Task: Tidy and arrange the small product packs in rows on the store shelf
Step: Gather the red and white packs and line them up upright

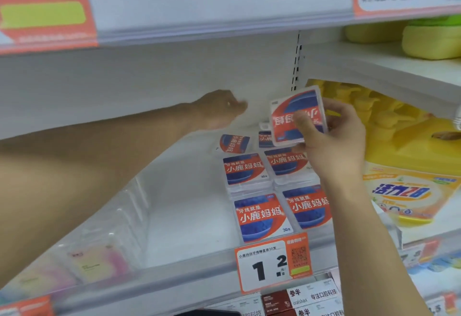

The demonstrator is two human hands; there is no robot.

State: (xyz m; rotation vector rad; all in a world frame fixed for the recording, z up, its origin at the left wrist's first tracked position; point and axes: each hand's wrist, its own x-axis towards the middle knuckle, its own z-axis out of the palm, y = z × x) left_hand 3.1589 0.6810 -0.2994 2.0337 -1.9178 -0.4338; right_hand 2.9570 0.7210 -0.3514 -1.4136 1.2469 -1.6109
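Note:
Small red-and-blue packs lie flat in two rows on the white shelf [189, 206]. The front pair are a left pack [262, 216] and a right pack [308, 206]; behind them lie more, and one pack [234, 143] at the back left sits askew. My right hand [334, 141] grips another pack [287, 116] upside down above the right row, thumb across its face. My left hand [222, 109] reaches deep toward the shelf's back, above the askew pack, fingers loosely bent and blurred, holding nothing that I can see.
An orange price tag [272, 263] marked 1.2 hangs on the shelf's front rail. A clear divider [129, 206] separates pastel packs [97, 263] at the left. Yellow detergent bags [404, 191] crowd the right side. The upper shelf's rail [219, 11] overhangs closely.

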